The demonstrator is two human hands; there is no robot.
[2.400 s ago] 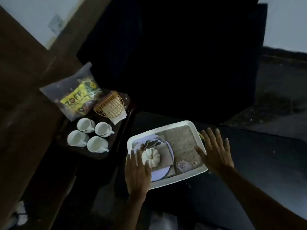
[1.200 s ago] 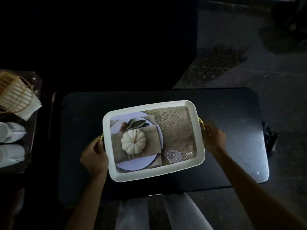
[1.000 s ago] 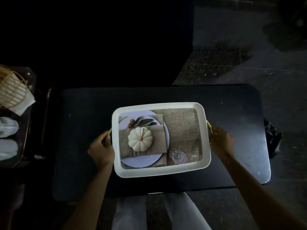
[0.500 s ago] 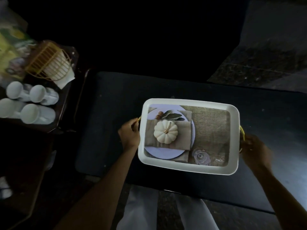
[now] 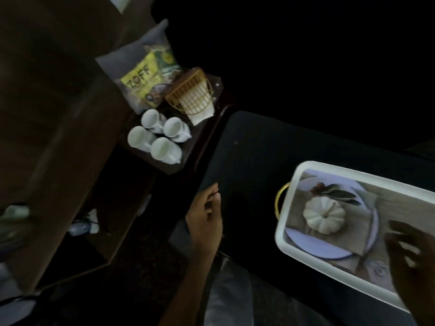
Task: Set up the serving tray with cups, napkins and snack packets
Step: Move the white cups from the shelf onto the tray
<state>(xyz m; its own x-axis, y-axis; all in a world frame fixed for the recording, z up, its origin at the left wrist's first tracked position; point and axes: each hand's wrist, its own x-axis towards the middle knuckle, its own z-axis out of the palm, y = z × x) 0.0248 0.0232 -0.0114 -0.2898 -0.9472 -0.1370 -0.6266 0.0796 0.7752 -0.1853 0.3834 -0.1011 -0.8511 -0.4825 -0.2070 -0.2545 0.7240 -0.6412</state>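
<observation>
The white serving tray [image 5: 281,234] with a gold handle lies on the black table [image 5: 254,161] at the right; its printed base shows a pumpkin, plate and cloth. My left hand [image 5: 206,222] hovers over the table's left edge, fingers loosely curled, holding nothing. My right hand [image 5: 409,257], blurred, hangs over the tray's near right part with fingers spread. Several white cups [image 5: 157,137] stand on the small side table [image 5: 179,167] at the left. Behind them a yellow wire holder with white napkins [image 5: 193,96] and a snack packet [image 5: 147,76] lie.
A brown wooden cabinet or panel [image 5: 54,128] fills the left side. Dark floor lies below it, with small pale items [image 5: 81,228] near its base. My light trousers [image 5: 226,297] show under the table's near edge.
Both hands have let go of the tray's handles. The view has swung left, so the tray now sits at the right and the cups, napkins and packet are in full view.
</observation>
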